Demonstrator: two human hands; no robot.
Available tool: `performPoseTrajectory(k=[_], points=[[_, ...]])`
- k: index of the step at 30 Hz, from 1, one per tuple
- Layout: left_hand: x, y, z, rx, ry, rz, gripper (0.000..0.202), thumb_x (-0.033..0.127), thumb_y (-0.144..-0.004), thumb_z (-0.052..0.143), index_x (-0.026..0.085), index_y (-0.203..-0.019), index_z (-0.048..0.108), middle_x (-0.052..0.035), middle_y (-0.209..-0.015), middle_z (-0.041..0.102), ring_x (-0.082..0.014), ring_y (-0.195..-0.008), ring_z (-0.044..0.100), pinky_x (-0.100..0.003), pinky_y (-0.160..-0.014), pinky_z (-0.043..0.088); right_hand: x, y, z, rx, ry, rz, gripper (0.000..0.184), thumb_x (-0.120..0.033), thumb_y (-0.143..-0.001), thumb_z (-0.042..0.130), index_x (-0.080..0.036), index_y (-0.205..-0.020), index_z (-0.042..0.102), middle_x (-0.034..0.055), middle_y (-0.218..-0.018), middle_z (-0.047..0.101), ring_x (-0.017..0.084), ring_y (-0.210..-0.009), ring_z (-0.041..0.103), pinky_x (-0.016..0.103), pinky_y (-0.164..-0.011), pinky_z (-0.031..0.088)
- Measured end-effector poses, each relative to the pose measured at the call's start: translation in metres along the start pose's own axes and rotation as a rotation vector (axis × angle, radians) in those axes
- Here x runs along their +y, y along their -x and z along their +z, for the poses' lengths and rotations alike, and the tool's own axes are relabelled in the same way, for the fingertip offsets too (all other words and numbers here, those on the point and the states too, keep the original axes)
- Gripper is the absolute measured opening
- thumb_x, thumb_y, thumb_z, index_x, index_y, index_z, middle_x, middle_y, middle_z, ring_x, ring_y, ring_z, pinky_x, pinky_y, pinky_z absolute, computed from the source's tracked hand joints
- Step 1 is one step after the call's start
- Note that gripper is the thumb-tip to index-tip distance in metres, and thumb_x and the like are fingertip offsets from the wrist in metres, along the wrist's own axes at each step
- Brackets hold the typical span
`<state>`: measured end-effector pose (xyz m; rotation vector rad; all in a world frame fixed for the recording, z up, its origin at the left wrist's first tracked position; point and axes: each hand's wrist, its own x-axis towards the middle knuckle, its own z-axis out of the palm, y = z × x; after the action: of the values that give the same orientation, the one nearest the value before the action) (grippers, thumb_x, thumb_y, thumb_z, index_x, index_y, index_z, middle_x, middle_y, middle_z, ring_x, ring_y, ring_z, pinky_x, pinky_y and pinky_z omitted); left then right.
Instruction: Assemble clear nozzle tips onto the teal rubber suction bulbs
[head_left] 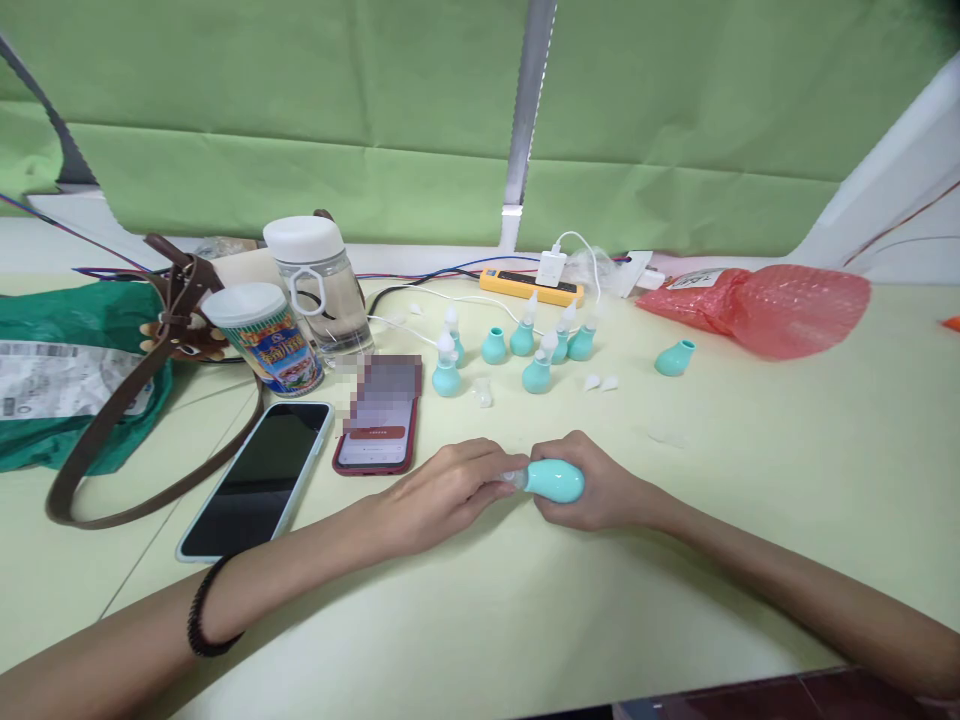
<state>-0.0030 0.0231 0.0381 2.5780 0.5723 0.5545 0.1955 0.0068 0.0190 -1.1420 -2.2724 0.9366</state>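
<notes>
My right hand (592, 495) is wrapped round a teal rubber bulb (556, 481) lying sideways on the pale table (750, 480). My left hand (442, 495) pinches the clear tip (511, 480) at the bulb's left end. Behind them stand several more teal bulbs (537, 375), some with clear tips fitted, and one bulb (673, 358) lies alone to the right. A few loose clear tips (600, 382) lie among them.
Two phones (259, 478) (379, 425) lie left of my hands. Further left are a printed cup (266, 338), a clear bottle (322, 285), a brown-strapped bag (169, 330) and a green bag (52, 390). A yellow power strip (525, 285) and a red plastic bag (765, 300) sit at the back.
</notes>
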Motion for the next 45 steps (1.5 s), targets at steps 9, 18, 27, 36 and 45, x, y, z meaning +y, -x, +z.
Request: performPoseTrajectory(k=[9,18,27,36,45], points=[[0.011,0.005,0.004,0.094,-0.074,0.048,0.023,0.011,-0.081,0.038,0.016,-0.103,0.045,-0.0005,-0.070,0.055,-0.0095,-0.058,0.049,-0.019,-0.053,0.038,-0.006,0.000,-0.003,-0.183,-0.362,0.111,0.014,-0.009,-0.057,0.052,-0.016,-0.056,0.039,-0.0074,-0.050,0.032,0.004,-0.046,0.032,0.017,-0.040,0.025],[0.030,0.009,0.005,0.041,-0.625,0.347,0.025,-0.002,-0.067,0.040,0.020,-0.076,0.045,-0.0012,-0.058,0.048,-0.0131,-0.050,0.042,-0.021,-0.038,0.029,-0.007,-0.001,-0.009,-0.409,-0.364,0.157,0.012,-0.009,-0.054,0.056,-0.014,-0.057,0.046,-0.0074,-0.051,0.036,0.004,-0.047,0.034,0.016,-0.041,0.027],[0.020,0.005,0.005,0.189,-0.645,0.324,0.023,0.006,-0.078,0.036,0.020,-0.095,0.043,-0.0083,-0.084,0.057,-0.0147,-0.064,0.052,-0.023,-0.047,0.042,-0.009,-0.001,-0.018,-0.312,-0.411,0.113,0.011,-0.016,-0.063,0.057,-0.015,-0.073,0.054,-0.0040,-0.062,0.046,0.007,-0.055,0.041,0.018,-0.049,0.035],[-0.001,0.003,0.021,0.182,-0.248,-0.156,0.045,0.022,-0.082,0.040,0.015,-0.124,0.025,-0.0188,-0.135,0.018,-0.0277,-0.118,0.030,-0.046,-0.091,0.035,0.029,-0.014,-0.091,0.414,-0.149,0.009,0.025,-0.031,-0.061,0.064,-0.018,-0.082,0.058,0.0028,-0.087,0.055,0.016,-0.079,0.051,0.029,-0.068,0.041],[-0.028,0.005,0.038,0.129,-0.202,-0.179,0.025,0.010,-0.084,0.032,0.011,-0.106,0.045,-0.0103,-0.103,0.056,-0.0206,-0.104,0.044,-0.037,-0.084,0.044,0.109,-0.008,-0.136,0.854,0.796,0.470,0.035,-0.050,-0.061,0.056,-0.016,-0.072,0.059,0.0070,-0.068,0.057,0.025,-0.074,0.051,0.038,-0.067,0.036]])
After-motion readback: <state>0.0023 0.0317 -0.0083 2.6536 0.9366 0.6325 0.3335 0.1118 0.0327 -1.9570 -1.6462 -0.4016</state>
